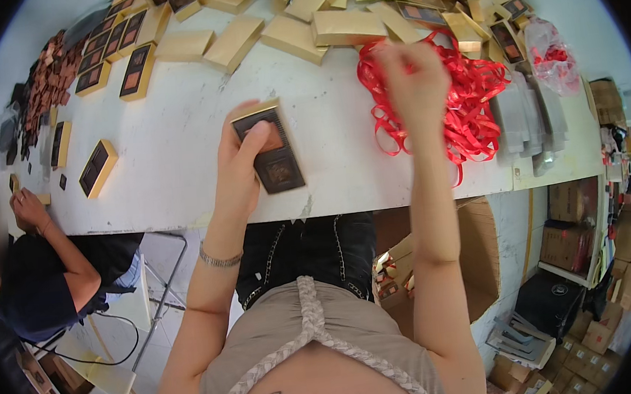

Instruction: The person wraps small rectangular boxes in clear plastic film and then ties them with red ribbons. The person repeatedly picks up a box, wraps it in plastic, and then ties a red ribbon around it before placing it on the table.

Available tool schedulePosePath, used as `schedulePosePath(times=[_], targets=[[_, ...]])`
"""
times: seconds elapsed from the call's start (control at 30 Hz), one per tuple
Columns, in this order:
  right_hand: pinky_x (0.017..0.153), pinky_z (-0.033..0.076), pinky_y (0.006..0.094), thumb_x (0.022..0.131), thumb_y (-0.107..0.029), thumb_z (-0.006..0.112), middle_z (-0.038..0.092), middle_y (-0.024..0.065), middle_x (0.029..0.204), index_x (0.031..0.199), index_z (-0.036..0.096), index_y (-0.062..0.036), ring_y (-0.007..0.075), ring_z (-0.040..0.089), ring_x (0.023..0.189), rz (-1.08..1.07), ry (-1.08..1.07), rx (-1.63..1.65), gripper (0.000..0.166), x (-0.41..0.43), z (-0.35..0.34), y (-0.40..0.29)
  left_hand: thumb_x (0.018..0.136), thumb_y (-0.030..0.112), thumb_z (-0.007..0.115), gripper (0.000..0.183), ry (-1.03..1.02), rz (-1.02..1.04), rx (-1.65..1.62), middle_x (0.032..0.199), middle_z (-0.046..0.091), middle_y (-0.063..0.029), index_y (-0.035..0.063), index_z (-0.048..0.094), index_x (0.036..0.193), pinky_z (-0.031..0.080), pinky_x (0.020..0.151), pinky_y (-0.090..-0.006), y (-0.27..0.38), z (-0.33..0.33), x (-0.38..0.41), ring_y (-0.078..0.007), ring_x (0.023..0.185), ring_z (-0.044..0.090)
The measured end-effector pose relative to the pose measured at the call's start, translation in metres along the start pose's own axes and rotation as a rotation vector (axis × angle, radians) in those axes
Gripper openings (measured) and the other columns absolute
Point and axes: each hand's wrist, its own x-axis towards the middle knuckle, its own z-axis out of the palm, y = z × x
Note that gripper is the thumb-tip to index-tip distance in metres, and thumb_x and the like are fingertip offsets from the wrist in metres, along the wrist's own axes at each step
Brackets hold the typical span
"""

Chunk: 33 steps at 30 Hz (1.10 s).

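Observation:
My left hand (pixel 240 153) grips a flat gold-edged box (pixel 280 169) with a dark insert, held over the white table (pixel 339 139). The thumb lies across a copper-coloured piece in its upper half; a dark embossed square shows in the lower half. To the right, my blurred right hand (pixel 414 75) is above a tangled heap of red ribbon loops (pixel 470 112), near its left side. Its fingers look bent together, but blur hides whether a ribbon is between them.
Gold boxes (pixel 236 42) spread across the table's back. Clear plastic sleeves (pixel 531 119) and a plastic bag (pixel 552 56) lie right of the ribbons. At left a co-worker's hands (pixel 30 211) rest near small boxes. An open cardboard carton (pixel 473 262) stands below the table edge.

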Motion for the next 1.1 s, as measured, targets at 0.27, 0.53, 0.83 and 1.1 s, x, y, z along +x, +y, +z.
schedulePosePath(times=[0.27, 0.53, 0.83, 1.1], targets=[[0.049, 0.036, 0.0182, 0.082, -0.022, 0.069, 0.06, -0.0023, 0.065, 0.085, 0.069, 0.0, 0.0018, 0.048, 0.057, 0.214, -0.388, 0.551, 0.022, 0.032, -0.029, -0.073, 0.084, 0.02, 0.065, 0.042, -0.182, 0.429, 0.537, 0.098, 0.054, -0.006, 0.002, 0.043, 0.114, 0.046, 0.074, -0.0214, 0.047, 0.047, 0.046, -0.0095, 0.08, 0.055], [0.057, 0.043, 0.0194, 0.082, -0.019, 0.068, 0.061, 0.0007, 0.071, 0.087, 0.065, 0.0009, 0.0049, 0.053, 0.062, 0.082, -0.428, 0.534, 0.021, 0.019, 0.007, -0.079, 0.072, 0.013, 0.077, 0.049, -0.165, 0.28, 0.404, 0.081, 0.057, -0.0009, 0.004, 0.046, 0.108, 0.05, 0.065, -0.0222, 0.053, 0.063, 0.03, -0.0087, 0.075, 0.062], [0.086, 0.043, 0.0368, 0.075, -0.007, 0.069, 0.065, 0.0059, 0.089, 0.103, 0.06, -0.0063, 0.0218, 0.06, 0.089, -0.349, -0.553, 0.325, 0.029, -0.085, 0.011, -0.038, 0.086, 0.045, 0.061, 0.045, -0.033, -0.024, 0.207, 0.082, 0.062, -0.0031, 0.0031, 0.056, 0.102, 0.048, 0.061, -0.0224, 0.059, 0.019, 0.034, -0.0089, 0.067, 0.058], [0.085, 0.042, 0.0368, 0.077, -0.006, 0.068, 0.066, 0.0057, 0.087, 0.095, 0.062, -0.0034, 0.0156, 0.061, 0.077, -0.258, -0.644, 0.286, 0.019, -0.079, -0.005, -0.054, 0.09, 0.05, 0.051, 0.047, -0.074, -0.164, 0.004, 0.085, 0.064, -0.0068, 0.0057, 0.058, 0.105, 0.052, 0.063, -0.0284, 0.054, 0.016, 0.024, -0.0149, 0.072, 0.062]])
